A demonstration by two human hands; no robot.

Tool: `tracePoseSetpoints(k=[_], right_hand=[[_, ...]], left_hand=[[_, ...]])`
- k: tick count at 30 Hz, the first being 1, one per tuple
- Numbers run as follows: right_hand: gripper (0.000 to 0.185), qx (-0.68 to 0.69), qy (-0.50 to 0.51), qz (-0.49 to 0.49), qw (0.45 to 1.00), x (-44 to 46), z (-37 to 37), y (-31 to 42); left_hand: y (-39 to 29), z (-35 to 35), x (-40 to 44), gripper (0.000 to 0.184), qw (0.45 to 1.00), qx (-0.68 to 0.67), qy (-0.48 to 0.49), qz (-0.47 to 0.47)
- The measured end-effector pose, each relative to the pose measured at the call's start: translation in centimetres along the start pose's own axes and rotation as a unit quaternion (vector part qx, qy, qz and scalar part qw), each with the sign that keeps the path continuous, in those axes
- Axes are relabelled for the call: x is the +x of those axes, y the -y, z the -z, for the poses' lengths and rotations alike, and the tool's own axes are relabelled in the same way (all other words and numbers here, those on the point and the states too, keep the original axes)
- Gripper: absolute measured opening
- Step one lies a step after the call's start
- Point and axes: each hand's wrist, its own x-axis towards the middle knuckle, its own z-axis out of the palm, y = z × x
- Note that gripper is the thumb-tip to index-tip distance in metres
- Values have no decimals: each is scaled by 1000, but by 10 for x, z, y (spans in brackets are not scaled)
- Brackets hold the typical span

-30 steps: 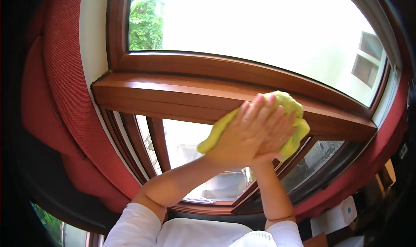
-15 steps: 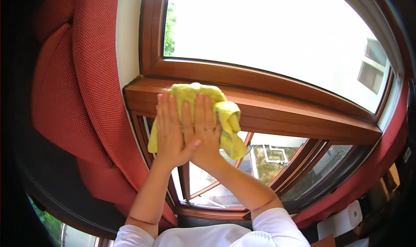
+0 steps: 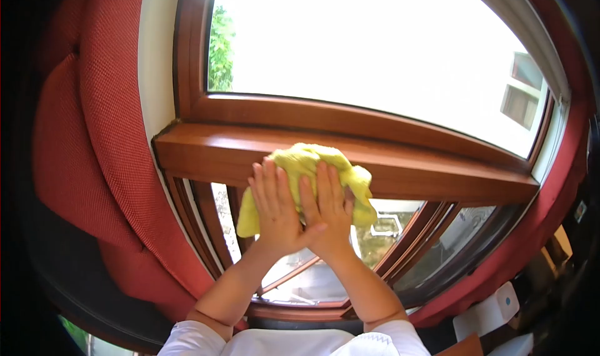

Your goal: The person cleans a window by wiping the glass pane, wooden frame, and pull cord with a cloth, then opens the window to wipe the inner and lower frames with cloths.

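Observation:
A yellow-green cleaning cloth (image 3: 306,159) lies bunched against the front of a brown wooden window rail (image 3: 431,175). My left hand (image 3: 276,212) presses on its left part with the fingers stretched out and lying flat. Beside it, my right hand (image 3: 330,215) rests flat on the cloth too, fingers extended upward. The two hands touch near the thumbs, where they overlap. Loose folds of cloth stick out past both hands, and the lower part hangs over the glass below the rail.
Above the rail is a large bright window pane (image 3: 375,56); below are lower window panes (image 3: 306,281) in brown frames. A red curtain (image 3: 119,106) hangs at the left, with more red fabric (image 3: 544,212) at the right. A white box-like object (image 3: 487,312) is at the lower right.
Both hands and the cloth have slid right along the rail, still pressed flat. The view has shifted slightly, so the window frame appears further left.

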Motion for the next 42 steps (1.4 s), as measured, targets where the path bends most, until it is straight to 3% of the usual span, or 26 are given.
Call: tracePoseSetpoints(k=[17, 25, 30, 37, 42], right_hand=[[64, -34, -5, -68, 997, -52, 47, -96], [65, -1, -33, -99, 995, -37, 20, -62], [62, 51, 24, -91, 994, -24, -4, -20], [63, 76, -11, -30, 997, 2, -26, 32], [64, 94, 3, -40, 995, 5, -22, 34]], left_hand=[[-88, -73, 14, 104, 996, -19, 58, -71], [-62, -40, 16, 100, 989, -15, 130, -73], [-29, -4, 10, 99, 991, 12, 131, -17], [14, 37, -1, 97, 994, 33, 103, 14], [13, 38, 3, 99, 995, 25, 95, 14]])
